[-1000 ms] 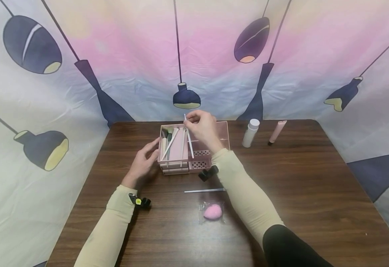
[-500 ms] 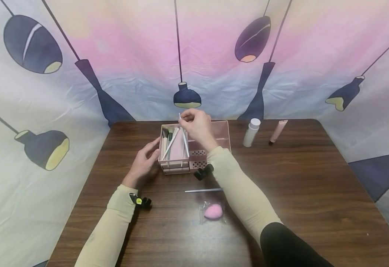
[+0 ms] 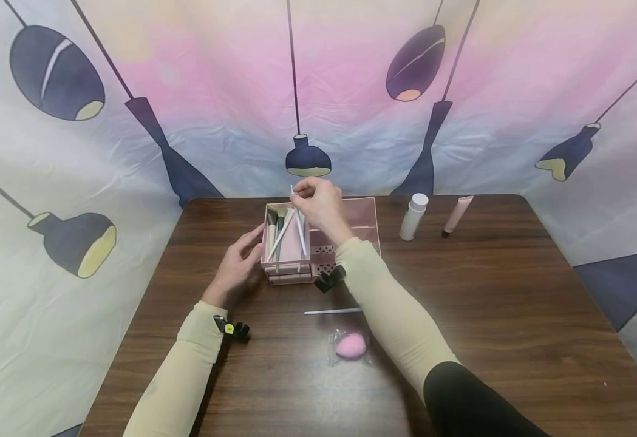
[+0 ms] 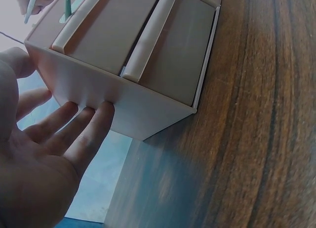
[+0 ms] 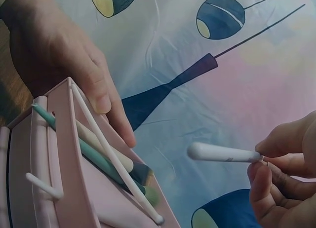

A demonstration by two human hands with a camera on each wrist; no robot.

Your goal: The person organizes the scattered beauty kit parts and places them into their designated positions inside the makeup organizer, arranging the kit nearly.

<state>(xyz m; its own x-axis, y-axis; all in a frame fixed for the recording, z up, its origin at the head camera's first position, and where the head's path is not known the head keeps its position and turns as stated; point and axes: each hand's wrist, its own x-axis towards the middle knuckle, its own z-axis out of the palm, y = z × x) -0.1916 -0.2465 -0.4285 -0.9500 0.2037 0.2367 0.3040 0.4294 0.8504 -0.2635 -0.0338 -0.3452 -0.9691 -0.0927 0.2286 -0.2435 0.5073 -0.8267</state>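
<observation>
A pink organizer box (image 3: 371,212) with drawers stands at the table's far side. Against its left wall rest the outstretched fingertips of my left hand (image 4: 54,149), seen from the palm side in the left wrist view. Above the box, my right hand (image 3: 320,206) pinches a thin white makeup brush (image 5: 224,153) between thumb and fingers, its handle slanting down over the left compartment; the fingers hide its other end. Several brushes lean inside that compartment, among them a green-handled brush (image 5: 101,159) and a white-handled brush (image 5: 113,151).
Another thin white stick (image 3: 331,312) lies on the wooden table (image 3: 487,315) before the box. Nearer is a pink makeup sponge (image 3: 351,346) in clear wrapping. Right of the box stand a white bottle (image 3: 413,218) and a pink tube (image 3: 458,215). A printed curtain hangs behind.
My right hand has moved left with the brush, from near the box's middle divider to over the left compartment. My left hand keeps its place at the box's side.
</observation>
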